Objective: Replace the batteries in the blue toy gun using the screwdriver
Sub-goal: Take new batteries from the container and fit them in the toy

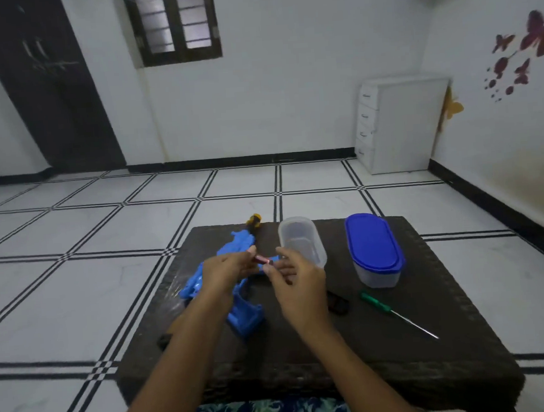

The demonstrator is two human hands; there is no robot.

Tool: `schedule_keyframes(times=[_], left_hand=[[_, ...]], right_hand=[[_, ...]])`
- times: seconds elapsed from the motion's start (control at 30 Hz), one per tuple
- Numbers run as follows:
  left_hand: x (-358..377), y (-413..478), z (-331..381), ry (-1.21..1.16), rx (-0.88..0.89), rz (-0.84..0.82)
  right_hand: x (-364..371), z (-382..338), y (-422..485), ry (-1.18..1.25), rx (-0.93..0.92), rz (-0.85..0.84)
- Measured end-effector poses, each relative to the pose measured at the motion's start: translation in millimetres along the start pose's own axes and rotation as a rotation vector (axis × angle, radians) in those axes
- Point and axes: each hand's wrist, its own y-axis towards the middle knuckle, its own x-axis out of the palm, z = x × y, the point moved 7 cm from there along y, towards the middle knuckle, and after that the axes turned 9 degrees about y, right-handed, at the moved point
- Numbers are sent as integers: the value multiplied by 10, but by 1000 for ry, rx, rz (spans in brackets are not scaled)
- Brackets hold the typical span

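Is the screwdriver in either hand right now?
No, the screwdriver lies on the table, to the right of the right hand, and neither hand touches it.

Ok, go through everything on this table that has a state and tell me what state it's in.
blue toy gun: lying on the table, partly under left hand.
battery: off the table, pinched by right hand, left fingertips at its other end.
clear container: open, no lid.
blue-lidded container: closed.
screwdriver: lying on table, unheld.
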Motion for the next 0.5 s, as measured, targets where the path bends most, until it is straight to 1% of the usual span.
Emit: schedule_keyframes(times=[0.1, 0.17, 0.23, 0.3, 0.37, 0.43, 0.5], left_hand=[[-209, -92, -181, -79, -6, 11], [-333, -196, -328, -83, -16, 22], [-457, -294, -420, -55, 17, 57], [-639, -339, -376, 58, 82, 159], [-821, -351, -217, 217, 188, 247], [-958, -341, -85, 409, 280, 282], [-1026, -319, -91, 649, 286, 294]], right_hand=[[180, 8, -83, 83, 44, -66], [306, 24, -156, 127, 70, -115], [365, 53, -186, 140, 83, -119], [412, 115, -168, 77, 118, -156], [427, 218, -156, -35, 155, -238], [430, 292, -174, -186, 143, -315], [428, 330, -178, -302, 111, -346]])
